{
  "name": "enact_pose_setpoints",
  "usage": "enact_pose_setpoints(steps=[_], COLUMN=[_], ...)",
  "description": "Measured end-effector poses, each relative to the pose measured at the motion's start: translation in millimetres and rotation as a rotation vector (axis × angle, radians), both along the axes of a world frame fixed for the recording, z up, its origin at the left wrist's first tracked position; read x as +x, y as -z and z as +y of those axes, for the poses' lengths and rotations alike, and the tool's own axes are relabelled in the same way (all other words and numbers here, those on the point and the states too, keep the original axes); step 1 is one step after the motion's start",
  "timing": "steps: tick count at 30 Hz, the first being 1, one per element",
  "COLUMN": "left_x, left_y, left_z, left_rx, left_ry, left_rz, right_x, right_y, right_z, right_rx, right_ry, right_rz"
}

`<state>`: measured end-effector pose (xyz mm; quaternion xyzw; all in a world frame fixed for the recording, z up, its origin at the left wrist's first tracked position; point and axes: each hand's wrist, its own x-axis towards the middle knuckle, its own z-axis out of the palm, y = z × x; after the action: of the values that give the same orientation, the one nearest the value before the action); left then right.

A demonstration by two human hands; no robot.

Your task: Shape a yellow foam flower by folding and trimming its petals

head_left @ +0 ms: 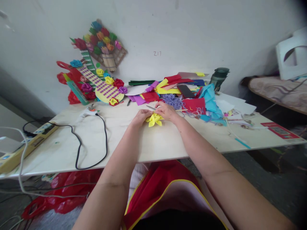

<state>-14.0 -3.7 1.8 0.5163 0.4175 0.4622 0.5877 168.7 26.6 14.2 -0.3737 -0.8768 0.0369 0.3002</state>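
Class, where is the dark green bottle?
In the head view, the bottle stands right of centre near the wall, just behind the crumpled light-blue material.

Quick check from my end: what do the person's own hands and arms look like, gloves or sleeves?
The left hand and right hand are ungloved; neither wrist shows a watch or bracelet. No sleeves cover the forearms. Between them shows a red apron with yellow edging.

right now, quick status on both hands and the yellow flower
Left hand pinching the yellow flower. Right hand at it too, exact grip unclear. Grey pointed blade jutting between the hands; purple yarn just beyond.
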Motion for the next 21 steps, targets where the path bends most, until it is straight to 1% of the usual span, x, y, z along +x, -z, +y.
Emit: enact_pose_setpoints(steps=[5,13,17,21], left_x=[0.4,2.2,3.1,3.5], left_y=[0.0,-0.2,-0.3,-0.5], left_z=[-0.9,0.7,1.5,2.0], left_rx=[-0.027,-0.045,-0.042,-0.035], left_ry=[-0.01,-0.046,-0.087,-0.116], left_rz=[-0.036,-0.069,-0.068,-0.038], right_x=[-0.5,-2.2,-3.8,-4.6], right_y=[-1.3,1.7,3.4,4.5], right_z=[-1.8,1.7,2.4,4.2], right_rx=[0.001,0.005,-0.03,-0.066], right_ry=[0.002,0.006,0.01,-0.011], right_rz=[0.041,0.062,0.093,0.165])
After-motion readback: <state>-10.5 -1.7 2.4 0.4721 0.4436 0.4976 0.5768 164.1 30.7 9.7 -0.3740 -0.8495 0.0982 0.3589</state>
